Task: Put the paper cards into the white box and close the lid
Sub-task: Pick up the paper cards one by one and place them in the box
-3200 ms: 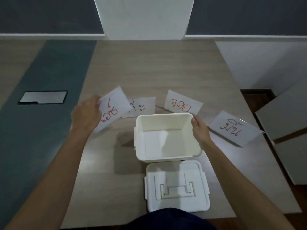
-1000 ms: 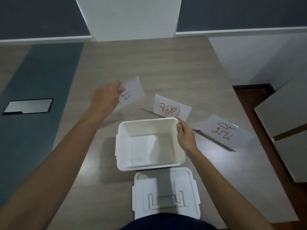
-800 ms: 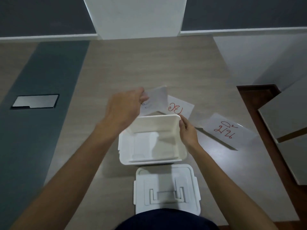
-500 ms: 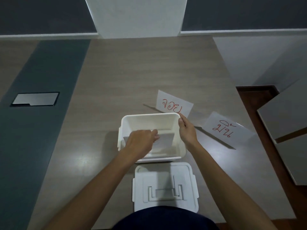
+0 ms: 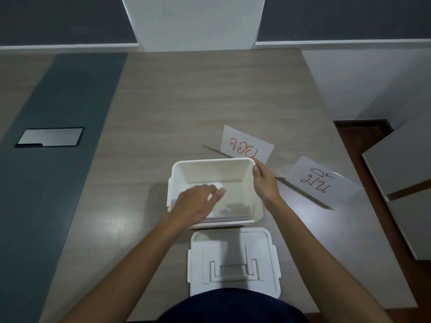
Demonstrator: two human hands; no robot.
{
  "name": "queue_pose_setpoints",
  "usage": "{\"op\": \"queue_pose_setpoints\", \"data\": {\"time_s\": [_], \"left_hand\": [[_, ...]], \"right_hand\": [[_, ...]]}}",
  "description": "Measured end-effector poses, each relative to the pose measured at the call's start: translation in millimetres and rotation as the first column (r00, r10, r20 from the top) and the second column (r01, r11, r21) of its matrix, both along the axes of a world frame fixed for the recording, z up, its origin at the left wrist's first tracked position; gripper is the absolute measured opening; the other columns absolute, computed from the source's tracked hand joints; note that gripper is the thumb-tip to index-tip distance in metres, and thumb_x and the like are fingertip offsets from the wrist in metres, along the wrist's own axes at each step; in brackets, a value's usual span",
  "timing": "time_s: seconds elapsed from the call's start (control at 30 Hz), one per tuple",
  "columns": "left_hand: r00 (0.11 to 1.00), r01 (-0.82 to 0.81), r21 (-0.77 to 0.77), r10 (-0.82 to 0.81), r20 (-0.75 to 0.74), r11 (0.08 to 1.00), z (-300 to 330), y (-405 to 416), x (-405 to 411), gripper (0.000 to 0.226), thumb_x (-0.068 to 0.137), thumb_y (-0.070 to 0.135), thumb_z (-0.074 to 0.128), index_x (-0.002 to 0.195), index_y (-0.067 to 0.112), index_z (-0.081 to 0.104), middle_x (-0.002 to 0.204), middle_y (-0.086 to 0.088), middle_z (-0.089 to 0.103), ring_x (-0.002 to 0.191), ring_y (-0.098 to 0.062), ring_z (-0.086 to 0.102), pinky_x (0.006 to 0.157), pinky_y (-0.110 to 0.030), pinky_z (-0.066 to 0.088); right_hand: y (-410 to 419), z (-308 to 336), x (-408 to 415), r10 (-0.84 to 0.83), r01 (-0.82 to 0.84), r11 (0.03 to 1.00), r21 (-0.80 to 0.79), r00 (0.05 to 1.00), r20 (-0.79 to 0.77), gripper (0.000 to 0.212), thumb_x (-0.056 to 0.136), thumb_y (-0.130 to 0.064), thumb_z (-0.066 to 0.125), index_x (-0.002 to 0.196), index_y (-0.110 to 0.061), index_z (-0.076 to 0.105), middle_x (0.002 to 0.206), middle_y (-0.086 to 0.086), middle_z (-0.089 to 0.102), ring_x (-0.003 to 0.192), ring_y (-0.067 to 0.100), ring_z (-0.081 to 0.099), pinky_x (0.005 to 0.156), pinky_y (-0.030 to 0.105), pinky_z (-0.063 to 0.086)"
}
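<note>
The open white box [image 5: 210,162] stands mid-table. My left hand [image 5: 196,203] hovers over its left half, fingers loosely apart and blurred, with nothing held. Paper cards [image 5: 229,217] lie flat on the box floor, their edges showing by the near wall. My right hand [image 5: 264,183] pinches the box's right rim. A card with red writing [image 5: 247,146] lies just behind the box. Another red-lettered card [image 5: 319,180] rests to the right. The white lid [image 5: 233,259] lies flat in front of the box, handle side up.
A metal plate [image 5: 50,137] is set in the dark strip on the left. Grey panels [image 5: 401,164] stand off the table's right edge. A white pillar [image 5: 193,22] rises beyond the far edge.
My left hand carried a card from behind the box down into it and has let it go. My right hand stayed on the rim.
</note>
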State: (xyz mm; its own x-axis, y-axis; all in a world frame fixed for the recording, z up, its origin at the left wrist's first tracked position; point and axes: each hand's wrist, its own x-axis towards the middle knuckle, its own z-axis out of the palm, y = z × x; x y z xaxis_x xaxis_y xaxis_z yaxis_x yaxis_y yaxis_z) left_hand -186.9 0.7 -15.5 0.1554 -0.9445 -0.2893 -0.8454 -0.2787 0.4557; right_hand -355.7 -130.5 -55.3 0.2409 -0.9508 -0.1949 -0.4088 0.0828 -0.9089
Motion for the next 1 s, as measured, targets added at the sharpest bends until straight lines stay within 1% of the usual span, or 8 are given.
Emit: {"op": "queue_pose_setpoints", "data": {"time_s": [0.13,0.27,0.37,0.47,0.53,0.63,0.8,1.0], "left_hand": [[0.962,-0.259,-0.393,0.272,-0.023,0.882,-12,-3,36,0.049,0.092,0.049,0.041,0.125,0.018,0.059,0.135,-0.006,0.055,0.131,-0.025,0.044,0.108,-0.042,0.039],[0.881,-0.471,-0.307,0.459,-0.116,0.827,-27,13,53,0.046,0.097,0.034,0.046,0.142,0.026,0.044,0.155,-0.009,0.035,0.145,-0.025,0.026,0.115,-0.042,0.029],[0.821,-0.562,-0.207,0.509,-0.259,0.801,-35,24,56,0.047,0.1,0.032,0.039,0.147,0.032,0.035,0.157,-0.002,0.033,0.145,-0.019,0.029,0.115,-0.04,0.03],[0.73,-0.622,-0.112,0.522,-0.44,0.775,-36,29,50,0.047,0.102,0.03,0.035,0.148,0.037,0.032,0.142,0.015,0.049,0.126,-0.004,0.048,0.104,-0.027,0.035],[0.645,-0.673,-0.034,0.564,-0.516,0.739,-35,29,43,0.046,0.103,0.029,0.034,0.147,0.042,0.032,0.102,0.031,0.053,0.085,0.017,0.051,0.083,-0.015,0.038],[0.579,-0.721,-0.017,0.59,-0.563,0.692,-35,27,40,0.044,0.104,0.026,0.034,0.144,0.044,0.037,0.079,0.031,0.04,0.063,0.028,0.045,0.066,0.006,0.033],[0.558,-0.727,-0.019,0.574,-0.599,0.687,-33,21,41,0.044,0.103,0.026,0.034,0.143,0.045,0.038,0.087,0.039,0.044,0.064,0.033,0.043,0.064,0.011,0.029],[0.562,-0.722,-0.039,0.552,-0.616,0.691,-31,15,40,0.044,0.103,0.026,0.033,0.143,0.045,0.038,0.107,0.042,0.046,0.083,0.036,0.043,0.072,0.012,0.026]], "right_hand": [[-17,12,11,-0.02,0.008,0.996,-0.093,0.991,-0.129,0.037,0.098,-0.013,0.048,0.135,-0.014,0.054,0.138,0.008,0.057,0.128,0.024,0.051,0.104,0.031,0.039],[-48,23,34,-0.003,-0.105,0.939,-0.328,0.95,-0.312,0.041,0.093,-0.015,0.058,0.134,-0.011,0.052,0.136,0.011,0.055,0.136,0.029,0.039,0.109,0.038,0.034],[-77,20,49,0.022,-0.214,0.916,-0.34,0.872,-0.49,0.05,0.093,-0.017,0.059,0.141,-0.009,0.044,0.145,0.012,0.05,0.145,0.032,0.024,0.118,0.042,0.023],[-105,10,55,0.033,-0.276,0.929,-0.248,0.728,-0.685,0.054,0.094,-0.022,0.059,0.144,-0.012,0.041,0.145,0.015,0.05,0.143,0.034,0.029,0.118,0.046,0.02],[-115,5,54,0.026,-0.258,0.944,-0.204,0.679,-0.734,0.046,0.094,-0.022,0.057,0.139,-0.016,0.048,0.135,0.016,0.058,0.132,0.035,0.045,0.112,0.046,0.03],[-119,-1,50,0.016,-0.234,0.949,-0.21,0.701,-0.713,0.032,0.093,-0.014,0.052,0.123,-0.018,0.062,0.115,0.018,0.069,0.11,0.037,0.06,0.093,0.044,0.046],[-111,7,46,-0.048,-0.19,0.928,-0.32,0.791,-0.61,0.033,0.091,-0.006,0.055,0.12,-0.016,0.067,0.11,0.019,0.072,0.101,0.039,0.065,0.081,0.042,0.052],[-80,80,49,-0.099,-0.058,0.788,-0.613,0.971,-0.218,0.023,0.094,-0.011,0.058,0.114,-0.009,0.07,0.107,0.012,0.074,0.093,0.031,0.069,0.079,0.037,0.052]]}}
